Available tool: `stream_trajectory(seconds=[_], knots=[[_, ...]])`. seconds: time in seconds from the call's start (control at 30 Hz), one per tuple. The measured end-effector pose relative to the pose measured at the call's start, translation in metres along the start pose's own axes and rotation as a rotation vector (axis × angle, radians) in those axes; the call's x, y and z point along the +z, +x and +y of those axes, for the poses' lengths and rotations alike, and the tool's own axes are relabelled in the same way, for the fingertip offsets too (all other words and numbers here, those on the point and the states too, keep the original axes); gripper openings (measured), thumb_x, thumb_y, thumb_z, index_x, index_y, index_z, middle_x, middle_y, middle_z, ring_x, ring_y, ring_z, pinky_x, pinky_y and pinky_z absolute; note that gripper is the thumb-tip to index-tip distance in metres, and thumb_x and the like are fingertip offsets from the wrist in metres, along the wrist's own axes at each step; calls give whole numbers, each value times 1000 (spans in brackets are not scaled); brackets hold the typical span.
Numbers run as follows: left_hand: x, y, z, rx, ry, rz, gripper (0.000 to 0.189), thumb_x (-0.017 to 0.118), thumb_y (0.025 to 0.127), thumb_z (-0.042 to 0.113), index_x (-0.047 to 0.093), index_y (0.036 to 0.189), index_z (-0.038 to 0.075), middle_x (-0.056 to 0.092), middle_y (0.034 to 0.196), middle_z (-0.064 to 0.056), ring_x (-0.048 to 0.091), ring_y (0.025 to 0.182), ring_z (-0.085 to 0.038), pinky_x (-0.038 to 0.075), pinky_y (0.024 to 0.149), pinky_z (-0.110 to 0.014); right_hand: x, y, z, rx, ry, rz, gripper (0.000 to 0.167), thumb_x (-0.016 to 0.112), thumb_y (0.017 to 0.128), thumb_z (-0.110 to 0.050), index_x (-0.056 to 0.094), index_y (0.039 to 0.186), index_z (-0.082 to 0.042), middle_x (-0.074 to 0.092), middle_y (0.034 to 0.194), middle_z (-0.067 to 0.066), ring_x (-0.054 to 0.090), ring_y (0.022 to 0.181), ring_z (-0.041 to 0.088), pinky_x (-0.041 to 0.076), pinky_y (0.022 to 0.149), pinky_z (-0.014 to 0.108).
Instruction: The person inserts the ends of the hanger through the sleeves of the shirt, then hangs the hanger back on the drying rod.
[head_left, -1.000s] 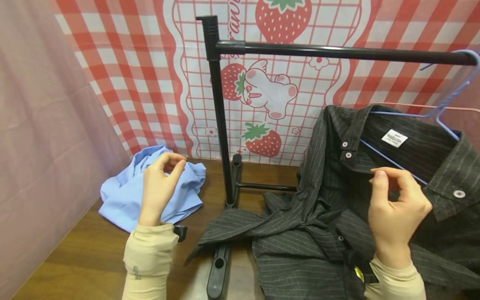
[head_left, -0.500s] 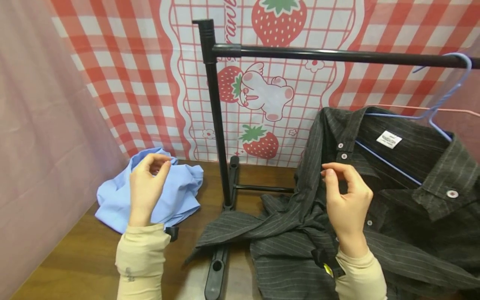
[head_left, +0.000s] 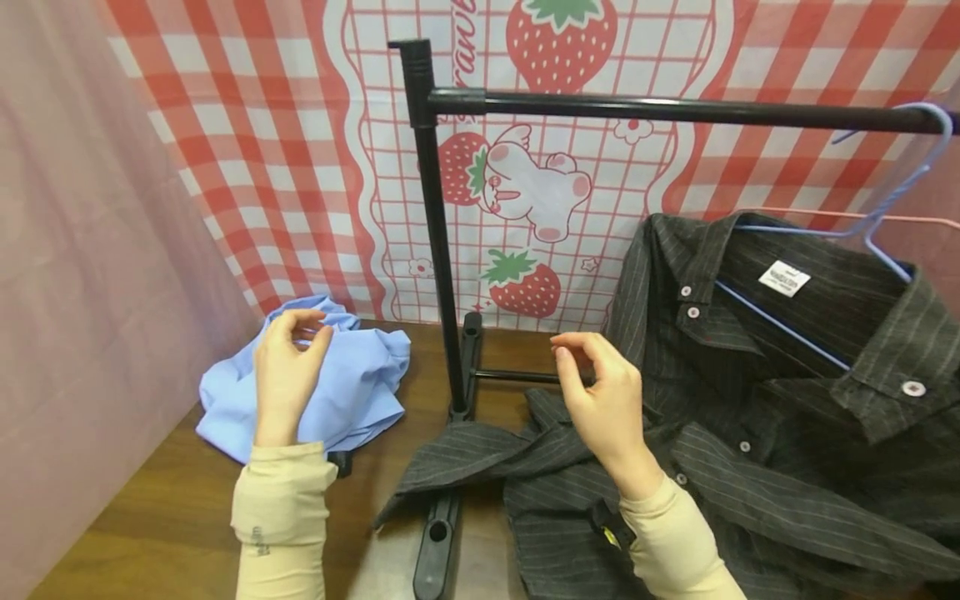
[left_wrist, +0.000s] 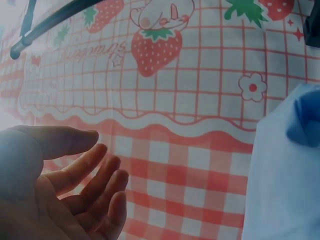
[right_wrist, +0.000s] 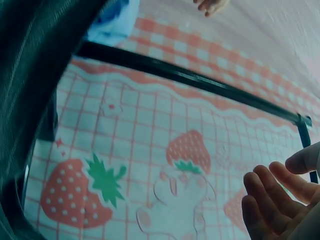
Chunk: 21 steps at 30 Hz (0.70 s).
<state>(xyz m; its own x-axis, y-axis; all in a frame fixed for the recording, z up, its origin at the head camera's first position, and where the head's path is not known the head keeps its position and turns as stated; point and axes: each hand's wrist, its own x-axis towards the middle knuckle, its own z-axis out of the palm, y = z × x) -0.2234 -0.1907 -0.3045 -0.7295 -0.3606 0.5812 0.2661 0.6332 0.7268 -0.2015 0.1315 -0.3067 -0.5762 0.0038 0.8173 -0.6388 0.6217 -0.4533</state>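
Observation:
My left hand [head_left: 288, 375] is raised over a crumpled light blue cloth [head_left: 360, 383] on the table, its fingers loosely bent with nothing between them. In the left wrist view the same hand [left_wrist: 80, 185] shows a gap between thumb and fingertips, and the blue cloth [left_wrist: 285, 170] lies off to the right. My right hand [head_left: 603, 400] hovers in front of a dark pinstriped shirt [head_left: 810, 467], near its sleeve, fingers relaxed and holding nothing. That shirt hangs on a blue wire hanger [head_left: 900, 187]. The right wrist view shows this hand [right_wrist: 280, 195] with separated fingertips.
A black garment rack [head_left: 438, 250] stands on the wooden table [head_left: 165, 508], its top bar [head_left: 637, 106] running right and its foot [head_left: 435, 542] reaching forward. Behind is a strawberry-print cloth [head_left: 525, 287]. A pink curtain [head_left: 112, 250] closes the left side. Part of a pink hanger [head_left: 930, 221] shows behind the shirt.
My right hand has moved left across the front of the dark shirt toward the rack's upright. My left hand has shifted slightly left over the blue cloth. The shirt and rack stay put.

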Motion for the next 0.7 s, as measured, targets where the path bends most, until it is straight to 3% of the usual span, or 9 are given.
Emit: stream_trajectory(seconds=[0.2, 0.43, 0.7], knots=[[-4, 3, -8, -65, -4, -9, 27, 61, 84, 11, 62, 109, 2, 61, 103, -15, 58, 92, -28, 45, 80, -36, 12, -1, -5, 13, 89, -103, 13, 56, 88, -11, 65, 98, -9, 66, 93, 2, 61, 76, 10, 48, 67, 24], [-7, 4, -17, -91, 24, -7, 33, 62, 83, 10, 60, 114, 1, 58, 108, -17, 52, 101, -32, 40, 85, -40, 29, -6, -15, 76, 230, -233, 19, 56, 90, -14, 63, 108, -12, 65, 103, 1, 63, 85, 12, 51, 70, 26], [-5, 8, -30, -106, 112, -146, 49, 62, 83, 17, 49, 127, 0, 46, 128, -23, 39, 121, -37, 28, 101, -46, 51, -14, -26, 117, 322, -355, 26, 55, 91, -15, 59, 116, -9, 61, 113, 4, 60, 99, 17, 50, 79, 29]])
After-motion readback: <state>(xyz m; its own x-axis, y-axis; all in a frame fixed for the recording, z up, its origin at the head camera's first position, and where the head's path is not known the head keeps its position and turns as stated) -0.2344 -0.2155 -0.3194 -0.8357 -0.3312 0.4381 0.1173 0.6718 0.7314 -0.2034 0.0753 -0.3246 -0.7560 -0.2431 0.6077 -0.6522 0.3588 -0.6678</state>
